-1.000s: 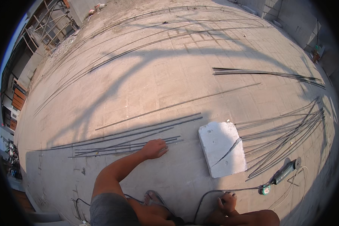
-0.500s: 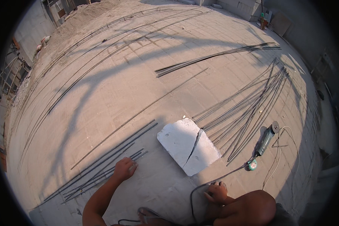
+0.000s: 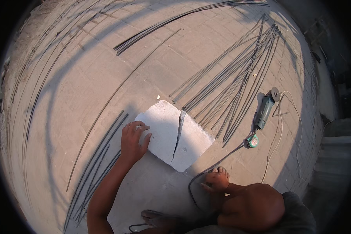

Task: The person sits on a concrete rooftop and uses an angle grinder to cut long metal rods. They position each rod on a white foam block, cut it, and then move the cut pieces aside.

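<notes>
A whitish flat block (image 3: 160, 121), rough-edged and split by a long crack, lies on the paving in front of me. My left hand (image 3: 133, 140) is at its left corner, fingers apart and slightly bent, with nothing in them; whether the fingertips touch the block I cannot tell. Just left of that hand lie several cut steel bars (image 3: 95, 163), partly behind my forearm. My right hand (image 3: 216, 181) rests low by my foot, next to my bent knee, its thumb apart and some fingers hidden. It holds nothing that I can see.
Beyond the block's right side fans a pile of long steel bars (image 3: 238, 78). An angle grinder (image 3: 265, 111) lies at the right, near a green tape measure (image 3: 252, 141) and a dark cable (image 3: 222, 160). Another bundle of bars (image 3: 160, 24) lies farther away.
My left hand has moved right and forward from the cut bars to the block's corner. The view has tilted down and turned. My right hand stays near my foot.
</notes>
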### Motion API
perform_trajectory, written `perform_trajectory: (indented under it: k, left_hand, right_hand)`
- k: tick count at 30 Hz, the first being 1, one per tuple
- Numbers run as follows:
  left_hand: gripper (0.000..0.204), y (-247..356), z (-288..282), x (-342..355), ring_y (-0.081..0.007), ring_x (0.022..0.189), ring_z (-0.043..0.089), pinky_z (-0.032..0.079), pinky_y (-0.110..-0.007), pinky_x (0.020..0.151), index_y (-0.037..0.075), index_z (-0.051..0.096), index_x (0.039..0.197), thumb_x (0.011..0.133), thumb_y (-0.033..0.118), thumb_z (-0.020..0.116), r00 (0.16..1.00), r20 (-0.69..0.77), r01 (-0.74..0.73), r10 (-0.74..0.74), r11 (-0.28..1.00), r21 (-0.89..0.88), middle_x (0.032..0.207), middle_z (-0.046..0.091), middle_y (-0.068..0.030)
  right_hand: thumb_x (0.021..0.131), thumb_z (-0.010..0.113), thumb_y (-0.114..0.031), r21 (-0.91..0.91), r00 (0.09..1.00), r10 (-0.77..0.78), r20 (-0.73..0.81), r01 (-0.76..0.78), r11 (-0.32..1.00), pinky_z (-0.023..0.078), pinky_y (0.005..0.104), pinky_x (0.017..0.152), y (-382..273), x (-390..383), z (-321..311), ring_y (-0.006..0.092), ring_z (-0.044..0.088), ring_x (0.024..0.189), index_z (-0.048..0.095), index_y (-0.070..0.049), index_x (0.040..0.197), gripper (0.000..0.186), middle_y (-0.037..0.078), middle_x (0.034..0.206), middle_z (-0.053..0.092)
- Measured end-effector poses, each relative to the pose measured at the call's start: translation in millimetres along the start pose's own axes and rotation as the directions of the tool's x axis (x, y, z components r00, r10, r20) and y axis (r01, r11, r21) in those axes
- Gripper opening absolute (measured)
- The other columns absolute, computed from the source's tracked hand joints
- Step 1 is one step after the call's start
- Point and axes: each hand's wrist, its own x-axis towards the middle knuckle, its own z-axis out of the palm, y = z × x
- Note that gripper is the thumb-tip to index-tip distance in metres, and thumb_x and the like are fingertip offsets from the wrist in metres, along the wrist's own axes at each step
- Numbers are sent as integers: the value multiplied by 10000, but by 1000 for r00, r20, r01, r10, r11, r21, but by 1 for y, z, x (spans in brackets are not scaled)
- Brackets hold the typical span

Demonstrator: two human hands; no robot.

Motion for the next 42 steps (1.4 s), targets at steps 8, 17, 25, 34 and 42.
perform_trajectory:
  k: [8,17,25,34,42]
  left_hand:
    - [486,18,47,26,-419,1460,366,207,-572,1185,60,538,1430,1001,253,661,968,174,147,-184,968,204,1534,461,-206]
    - [531,4,54,42,-433,1384,464,339,-573,1118,22,492,1454,1012,266,656,974,84,212,-211,977,3,1471,521,-239]
    - [525,4,63,36,-430,1294,529,395,-549,1089,-4,503,1442,1021,277,640,984,-10,176,-177,969,172,1414,575,-225]
    - [720,9,90,38,-411,1596,185,135,-721,1201,42,311,1629,1113,537,398,930,84,295,-357,865,406,1715,219,-236]
    - [1105,11,140,43,-435,1608,167,181,-756,1187,253,264,1685,856,980,338,850,-111,455,-515,612,647,1748,184,-191]
  right_hand:
    - [867,702,-608,142,998,-42,43,36,989,434,579,881,1,6,-24,432,537,1094,761,-258,936,362,94,1040,687]
    - [960,682,-606,849,916,352,193,-336,409,552,456,786,-21,71,-78,346,719,822,721,-42,1139,592,212,904,736]
    - [947,686,-646,684,886,398,236,-442,580,578,451,892,-43,121,-131,372,739,987,626,145,1213,837,279,1028,729]
    - [938,703,-639,794,917,347,199,-358,491,571,469,861,-42,104,-104,423,707,1075,469,97,1319,861,338,1128,684]
    - [958,716,-560,894,897,63,438,-427,-135,609,363,625,15,19,-73,264,772,786,660,38,1233,660,171,1035,800]
